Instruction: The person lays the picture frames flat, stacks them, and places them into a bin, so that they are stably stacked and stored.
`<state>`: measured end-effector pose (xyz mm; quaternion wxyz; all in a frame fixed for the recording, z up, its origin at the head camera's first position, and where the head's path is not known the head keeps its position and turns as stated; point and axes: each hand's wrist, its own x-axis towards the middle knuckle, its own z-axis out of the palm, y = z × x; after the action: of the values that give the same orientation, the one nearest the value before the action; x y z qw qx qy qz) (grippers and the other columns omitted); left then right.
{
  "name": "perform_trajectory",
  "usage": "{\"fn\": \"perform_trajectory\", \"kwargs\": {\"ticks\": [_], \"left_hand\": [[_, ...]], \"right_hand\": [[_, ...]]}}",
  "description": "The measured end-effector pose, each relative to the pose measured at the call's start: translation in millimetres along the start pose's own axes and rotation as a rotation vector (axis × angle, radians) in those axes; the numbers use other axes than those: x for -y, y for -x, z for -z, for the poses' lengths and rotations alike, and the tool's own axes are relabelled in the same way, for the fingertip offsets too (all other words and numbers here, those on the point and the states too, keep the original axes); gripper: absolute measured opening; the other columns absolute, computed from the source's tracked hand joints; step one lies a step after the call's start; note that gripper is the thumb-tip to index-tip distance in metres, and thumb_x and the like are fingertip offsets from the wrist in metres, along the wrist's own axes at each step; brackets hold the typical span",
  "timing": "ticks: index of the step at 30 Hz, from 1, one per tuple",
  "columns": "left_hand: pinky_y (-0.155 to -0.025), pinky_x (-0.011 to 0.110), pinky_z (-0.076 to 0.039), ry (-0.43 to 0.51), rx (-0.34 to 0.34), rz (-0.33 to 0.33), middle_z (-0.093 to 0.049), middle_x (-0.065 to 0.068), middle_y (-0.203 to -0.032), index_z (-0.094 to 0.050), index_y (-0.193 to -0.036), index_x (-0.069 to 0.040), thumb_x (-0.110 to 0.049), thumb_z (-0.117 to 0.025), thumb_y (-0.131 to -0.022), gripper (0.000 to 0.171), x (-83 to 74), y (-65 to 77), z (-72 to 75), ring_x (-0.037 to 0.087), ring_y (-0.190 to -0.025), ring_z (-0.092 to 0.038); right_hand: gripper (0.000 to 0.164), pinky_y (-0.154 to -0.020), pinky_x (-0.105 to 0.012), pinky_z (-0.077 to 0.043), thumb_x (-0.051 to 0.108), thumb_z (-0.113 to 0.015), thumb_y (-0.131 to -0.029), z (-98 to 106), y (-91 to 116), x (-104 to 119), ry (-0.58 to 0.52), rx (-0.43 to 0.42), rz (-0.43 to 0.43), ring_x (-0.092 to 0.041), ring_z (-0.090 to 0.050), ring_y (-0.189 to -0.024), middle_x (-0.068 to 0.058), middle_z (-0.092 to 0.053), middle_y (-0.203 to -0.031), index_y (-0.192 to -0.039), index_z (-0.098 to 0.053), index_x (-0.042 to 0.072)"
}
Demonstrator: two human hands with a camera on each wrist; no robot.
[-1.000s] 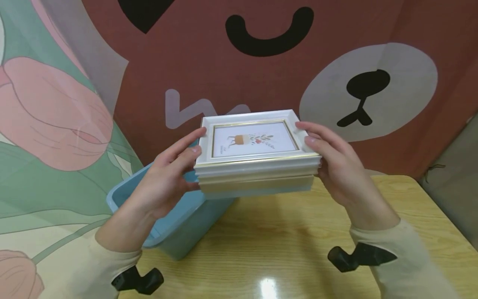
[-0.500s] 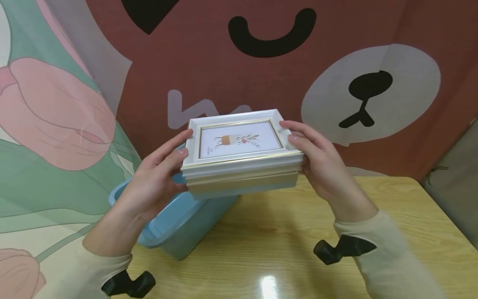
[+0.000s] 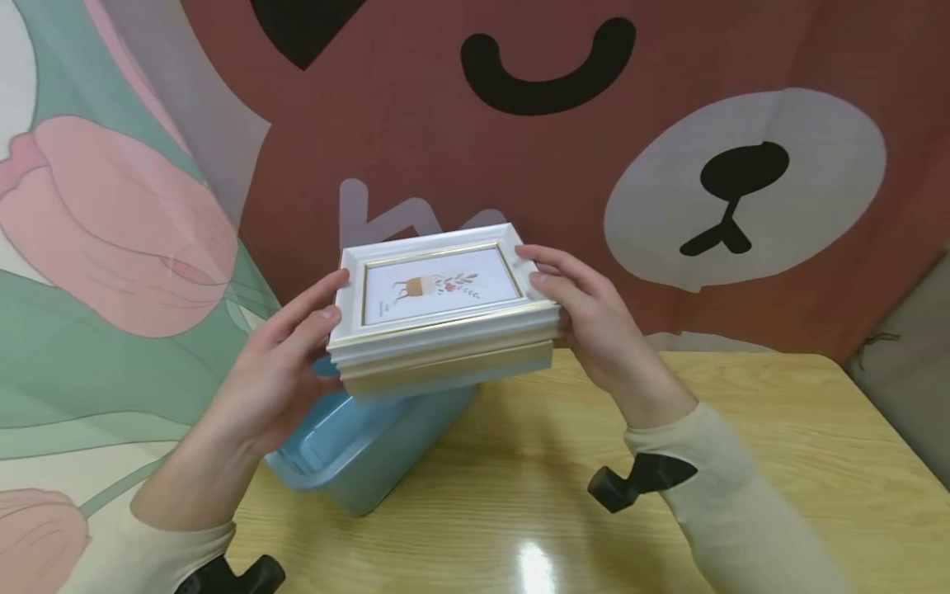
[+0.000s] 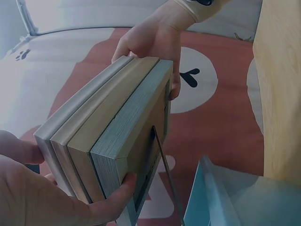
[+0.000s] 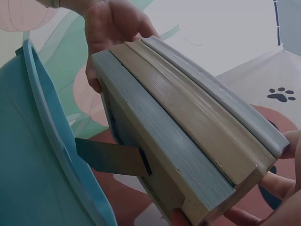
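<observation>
Between my two hands is a stack of several picture frames (image 3: 453,355), held level above the table. The top one is a white picture frame (image 3: 438,241) with a gold inner line and a plant print facing up. Tan and blue frames lie beneath it. My left hand (image 3: 270,379) grips the left end, thumb and fingers spread over its edge. My right hand (image 3: 604,330) grips the right end the same way. From the back of the lowest blue frame (image 5: 160,127), a stand leg (image 5: 113,157) sticks out, seen in both wrist views.
A light blue plastic tub (image 3: 386,470) stands on the wooden table (image 3: 742,437), just below and left of the stack. Behind the table hangs a printed cloth (image 3: 534,165) with a bear face and tulips. Black wrist cameras (image 3: 641,478) sit on the sleeves.
Both hands have carried the stack of picture frames leftward, further over the blue tub. The view has shifted slightly. The hold at both ends looks the same.
</observation>
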<state>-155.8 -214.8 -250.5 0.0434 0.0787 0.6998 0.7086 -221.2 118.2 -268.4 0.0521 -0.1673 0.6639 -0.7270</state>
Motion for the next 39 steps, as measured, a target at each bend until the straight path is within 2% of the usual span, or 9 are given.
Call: {"fn": "perform_trajectory", "kwargs": {"ticks": [5, 13, 19, 23, 28, 32, 34, 36, 39], "left_hand": [[-0.097, 0.048, -0.058, 0.013, -0.026, 0.0, -0.027, 0.002, -0.174, -0.035, -0.17, -0.032, -0.033, -0.051, -0.115, 0.057, 5.1, 3.3, 9.0, 0.027, -0.138, -0.045], [-0.097, 0.042, -0.057, -0.013, -0.096, 0.033, -0.023, 0.001, -0.175, -0.03, -0.171, -0.036, -0.035, -0.051, -0.115, 0.06, 13.7, 10.9, 24.6, 0.026, -0.144, -0.04], [-0.095, 0.038, -0.059, -0.002, -0.153, 0.048, -0.028, 0.002, -0.172, -0.03, -0.17, -0.038, -0.035, -0.053, -0.114, 0.061, 19.0, 17.2, 33.4, 0.024, -0.141, -0.042], [-0.093, 0.037, -0.06, -0.022, -0.19, 0.065, -0.029, 0.002, -0.172, -0.029, -0.17, -0.04, -0.038, -0.053, -0.114, 0.061, 21.1, 20.1, 36.6, 0.022, -0.139, -0.047], [-0.091, 0.035, -0.061, -0.037, -0.231, 0.085, -0.038, 0.0, -0.165, -0.03, -0.17, -0.041, -0.04, -0.055, -0.113, 0.062, 24.5, 22.9, 38.7, 0.018, -0.13, -0.057], [-0.09, 0.035, -0.061, -0.031, -0.257, 0.089, -0.049, -0.007, -0.153, -0.031, -0.17, -0.04, -0.038, -0.056, -0.113, 0.062, 27.4, 25.5, 39.9, 0.014, -0.127, -0.059], [-0.09, 0.035, -0.061, -0.025, -0.268, 0.088, -0.055, -0.01, -0.145, -0.03, -0.17, -0.039, -0.037, -0.056, -0.113, 0.063, 28.7, 26.6, 40.2, 0.013, -0.125, -0.06], [-0.089, 0.035, -0.061, -0.012, -0.285, 0.084, -0.061, -0.012, -0.137, -0.03, -0.17, -0.039, -0.036, -0.057, -0.113, 0.063, 30.0, 27.3, 40.2, 0.011, -0.122, -0.062], [-0.087, 0.035, -0.062, 0.012, -0.308, 0.073, -0.064, -0.015, -0.133, -0.03, -0.17, -0.039, -0.034, -0.057, -0.113, 0.064, 32.7, 28.2, 39.2, 0.009, -0.12, -0.064]], "right_hand": [[0.046, -0.074, -0.033, -0.063, 0.023, -0.052, -0.112, -8, -10, -8, -0.008, 0.019, -0.006, -0.016, -0.072, -0.095, -0.012, -0.053, -0.152, -0.158, -0.054, 0.017], [0.045, -0.072, -0.033, -0.064, 0.025, -0.053, -0.112, -26, -28, -16, -0.025, 0.043, -0.049, -0.02, -0.071, -0.096, -0.008, -0.053, -0.158, -0.157, -0.057, 0.023], [0.044, -0.076, -0.034, -0.063, 0.025, -0.054, -0.111, -39, -44, -24, -0.029, 0.055, -0.069, -0.025, -0.068, -0.108, 0.001, -0.046, -0.165, -0.154, -0.06, 0.025], [0.043, -0.079, -0.032, -0.061, 0.023, -0.055, -0.111, -45, -53, -28, -0.048, 0.067, -0.052, -0.025, -0.066, -0.114, -0.001, -0.05, -0.163, -0.153, -0.061, 0.023], [0.043, -0.073, -0.026, -0.056, 0.02, -0.054, -0.111, -50, -62, -34, -0.074, 0.092, -0.035, -0.02, -0.065, -0.111, 0.0, -0.052, -0.162, -0.153, -0.061, 0.018], [0.042, -0.064, -0.025, -0.047, 0.019, -0.054, -0.11, -53, -69, -39, -0.073, 0.103, -0.041, -0.018, -0.063, -0.103, -0.002, -0.055, -0.158, -0.152, -0.063, 0.018], [0.042, -0.064, -0.024, -0.047, 0.019, -0.055, -0.11, -55, -72, -41, -0.07, 0.103, -0.044, -0.017, -0.062, -0.103, -0.001, -0.055, -0.158, -0.151, -0.064, 0.019], [0.042, -0.068, -0.024, -0.049, 0.019, -0.056, -0.109, -57, -76, -42, -0.068, 0.099, -0.051, -0.018, -0.062, -0.108, 0.001, -0.056, -0.159, -0.15, -0.065, 0.02], [0.041, -0.085, -0.029, -0.055, 0.02, -0.057, -0.108, -60, -82, -44, -0.062, 0.091, -0.071, -0.018, -0.061, -0.124, 0.005, -0.055, -0.161, -0.148, -0.067, 0.023]]}}
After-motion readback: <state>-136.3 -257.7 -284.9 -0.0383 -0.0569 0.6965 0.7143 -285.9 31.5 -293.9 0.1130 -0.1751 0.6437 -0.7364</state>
